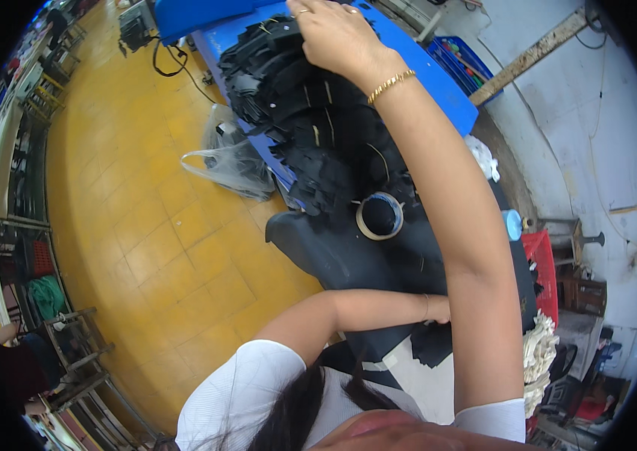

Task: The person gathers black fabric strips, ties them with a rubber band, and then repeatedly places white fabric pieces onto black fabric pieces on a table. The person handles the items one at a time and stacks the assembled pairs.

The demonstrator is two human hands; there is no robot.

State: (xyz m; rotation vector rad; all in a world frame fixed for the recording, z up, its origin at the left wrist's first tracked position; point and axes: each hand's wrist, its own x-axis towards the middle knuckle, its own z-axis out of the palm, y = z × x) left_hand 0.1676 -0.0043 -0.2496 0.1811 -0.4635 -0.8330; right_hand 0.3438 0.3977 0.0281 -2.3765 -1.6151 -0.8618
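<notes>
Black cloth pieces (288,98) are lying heaped along the blue table (459,114) — the right hand (336,34) is reaching over their far end, its grip cut off from view. Near, the left hand (438,309) is hiding partly behind the right forearm (476,225) — I cannot tell its hold. Between both hands, a tape roll (364,225) is resting.

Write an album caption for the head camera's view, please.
Right hand stretched over black pieces piled on a blue table, left hand lower down, a tape roll lying between them.
</notes>
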